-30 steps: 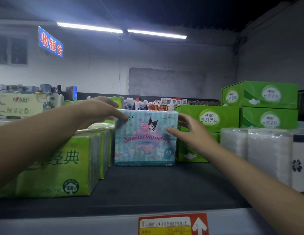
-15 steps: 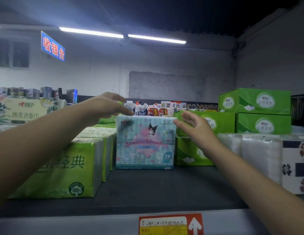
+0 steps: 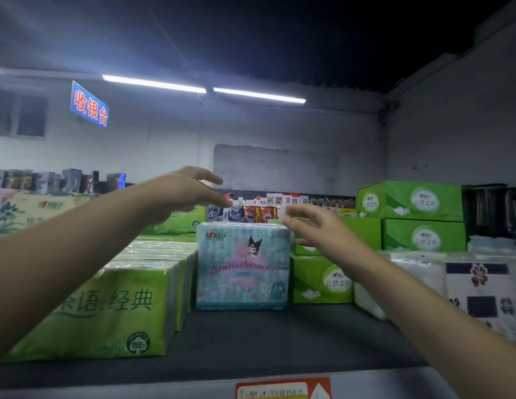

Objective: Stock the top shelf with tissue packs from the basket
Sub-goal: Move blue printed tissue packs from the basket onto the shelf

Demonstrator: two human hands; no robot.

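At lower left of the frame: green tissue packs (image 3: 101,309), stood in a close row running back along the top shelf (image 3: 251,338), printed faces forward, likely so that shoppers could read them.

Upper left: blue hanging sign (image 3: 89,106), white and red characters, on the far wall.

Left of centre: left hand (image 3: 182,191), raised above the upper left corner of the middle pack, fingers loosely spread and holding nothing, not touching it.

Centre: Sanrio tissue pack (image 3: 242,266), the task's item, upright on the shelf, its left side just beside the green row and its right side against a green tissue box (image 3: 323,280). Judged set in place, filling the gap between the two.

Right of centre: right hand (image 3: 317,228), fingers wide and empty, near the pack's upper right corner; contact could not be told.

Right: stacked green cartons (image 3: 409,201); white wrapped packs (image 3: 418,283) in front of them.

Bottom edge: price label (image 3: 282,390). Basket not in view.
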